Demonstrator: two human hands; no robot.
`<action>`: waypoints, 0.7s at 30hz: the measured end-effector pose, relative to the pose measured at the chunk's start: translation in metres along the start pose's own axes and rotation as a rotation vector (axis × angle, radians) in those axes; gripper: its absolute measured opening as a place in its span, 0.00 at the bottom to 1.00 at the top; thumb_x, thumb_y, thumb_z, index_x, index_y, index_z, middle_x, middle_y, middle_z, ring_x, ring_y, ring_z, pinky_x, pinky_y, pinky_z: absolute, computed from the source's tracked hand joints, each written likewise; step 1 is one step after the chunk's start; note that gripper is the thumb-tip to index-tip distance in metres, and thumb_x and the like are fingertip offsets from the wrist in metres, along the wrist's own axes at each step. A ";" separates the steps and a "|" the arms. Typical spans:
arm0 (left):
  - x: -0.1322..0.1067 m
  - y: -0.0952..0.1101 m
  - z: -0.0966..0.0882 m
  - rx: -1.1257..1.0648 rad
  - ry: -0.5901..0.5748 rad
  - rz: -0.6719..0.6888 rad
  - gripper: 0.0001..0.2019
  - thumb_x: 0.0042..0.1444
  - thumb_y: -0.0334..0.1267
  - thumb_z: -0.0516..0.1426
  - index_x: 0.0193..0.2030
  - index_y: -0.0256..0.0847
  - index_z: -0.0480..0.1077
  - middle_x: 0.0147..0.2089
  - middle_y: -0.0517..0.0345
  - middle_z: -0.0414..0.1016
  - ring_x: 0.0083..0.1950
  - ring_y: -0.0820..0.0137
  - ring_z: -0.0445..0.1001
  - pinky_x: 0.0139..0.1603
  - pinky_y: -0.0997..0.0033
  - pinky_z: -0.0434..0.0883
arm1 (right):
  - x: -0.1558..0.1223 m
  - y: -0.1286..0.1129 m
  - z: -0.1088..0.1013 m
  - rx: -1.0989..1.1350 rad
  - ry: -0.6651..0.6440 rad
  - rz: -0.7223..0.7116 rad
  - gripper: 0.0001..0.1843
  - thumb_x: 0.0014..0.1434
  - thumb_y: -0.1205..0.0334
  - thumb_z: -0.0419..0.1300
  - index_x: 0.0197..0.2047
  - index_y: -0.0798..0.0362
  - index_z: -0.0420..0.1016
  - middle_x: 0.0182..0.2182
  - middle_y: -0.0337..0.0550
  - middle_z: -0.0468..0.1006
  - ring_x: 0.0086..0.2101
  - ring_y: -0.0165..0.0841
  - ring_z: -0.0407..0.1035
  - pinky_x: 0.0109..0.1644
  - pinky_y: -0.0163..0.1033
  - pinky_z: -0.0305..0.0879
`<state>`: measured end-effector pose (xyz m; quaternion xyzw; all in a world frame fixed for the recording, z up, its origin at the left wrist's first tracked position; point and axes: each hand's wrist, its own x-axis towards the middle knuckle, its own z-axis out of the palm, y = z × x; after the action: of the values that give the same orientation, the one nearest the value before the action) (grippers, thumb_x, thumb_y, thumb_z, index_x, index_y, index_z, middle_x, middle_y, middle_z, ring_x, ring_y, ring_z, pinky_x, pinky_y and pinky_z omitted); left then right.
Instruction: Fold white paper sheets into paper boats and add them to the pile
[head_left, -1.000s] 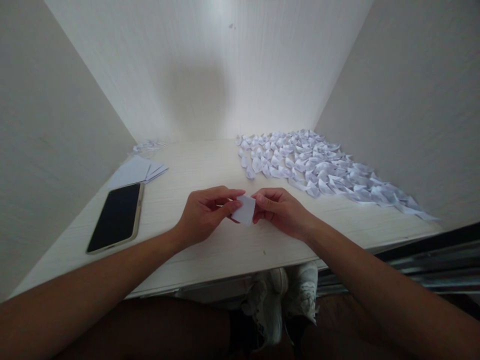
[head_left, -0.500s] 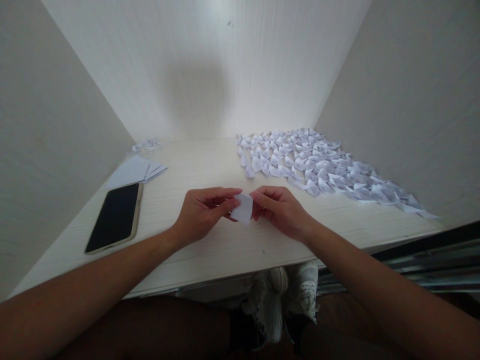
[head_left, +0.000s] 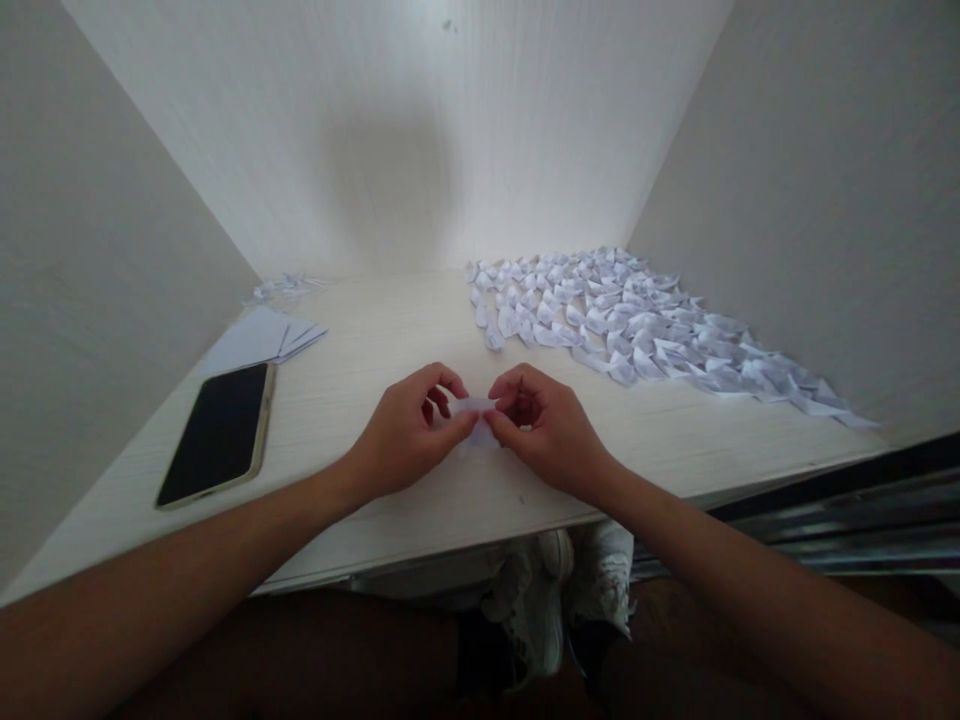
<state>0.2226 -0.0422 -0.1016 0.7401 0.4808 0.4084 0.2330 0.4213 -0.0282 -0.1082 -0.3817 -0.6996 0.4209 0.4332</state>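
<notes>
- The left hand (head_left: 412, 425) pinches a small, pale white piece of thin paper (head_left: 474, 404) between thumb and fingers.
- The right hand (head_left: 547, 430) pinches the opposite end, its thumb tip just beside the left one.
- Half a second ago the paper showed a flat, squarish face; now it shows a narrow upper band with a paler part below, so it appears to be bending or opening under both thumbs. Its exact folds are blurred.
- The paper is above a pale, faintly grained tabletop (head_left: 390, 330), near the front edge.
- Beyond the right hand spreads a crowd of crisp, pointed, folded white paper pieces (head_left: 637, 330).
- To the left lie a black-screened phone in a light-rimmed case (head_left: 214, 435), smooth, flat white paper sheets (head_left: 251, 340) and thin white strips (head_left: 285, 288).
</notes>
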 end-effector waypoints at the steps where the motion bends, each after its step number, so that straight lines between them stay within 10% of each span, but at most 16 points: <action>1: 0.001 -0.002 -0.001 0.041 -0.017 -0.032 0.09 0.55 0.38 0.64 0.41 0.39 0.73 0.31 0.60 0.76 0.25 0.76 0.68 0.24 0.77 0.66 | 0.001 0.001 -0.001 -0.029 0.008 0.013 0.06 0.55 0.64 0.65 0.36 0.50 0.72 0.25 0.35 0.74 0.25 0.28 0.67 0.31 0.37 0.64; 7: 0.008 -0.012 -0.010 0.208 -0.148 -0.072 0.06 0.55 0.39 0.62 0.36 0.39 0.79 0.23 0.62 0.75 0.22 0.73 0.69 0.23 0.75 0.62 | 0.001 0.001 -0.001 -0.322 -0.057 0.004 0.03 0.57 0.67 0.64 0.34 0.53 0.80 0.28 0.42 0.78 0.27 0.32 0.69 0.37 0.42 0.68; 12: 0.007 -0.010 -0.011 0.262 -0.166 -0.061 0.07 0.55 0.40 0.63 0.34 0.40 0.80 0.21 0.63 0.73 0.21 0.73 0.67 0.24 0.73 0.62 | -0.006 0.001 -0.005 -0.719 -0.118 -0.205 0.08 0.62 0.62 0.66 0.41 0.55 0.85 0.49 0.57 0.77 0.46 0.45 0.70 0.54 0.53 0.67; 21: 0.004 -0.012 -0.007 0.223 -0.070 -0.090 0.08 0.55 0.41 0.66 0.38 0.39 0.80 0.24 0.62 0.77 0.23 0.73 0.71 0.25 0.74 0.67 | -0.009 0.001 -0.010 -0.828 -0.251 -0.299 0.12 0.66 0.58 0.64 0.47 0.55 0.84 0.42 0.54 0.75 0.42 0.43 0.66 0.51 0.50 0.65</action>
<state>0.2114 -0.0337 -0.1047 0.7528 0.5475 0.3154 0.1843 0.4337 -0.0334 -0.1085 -0.3638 -0.9033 0.0818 0.2123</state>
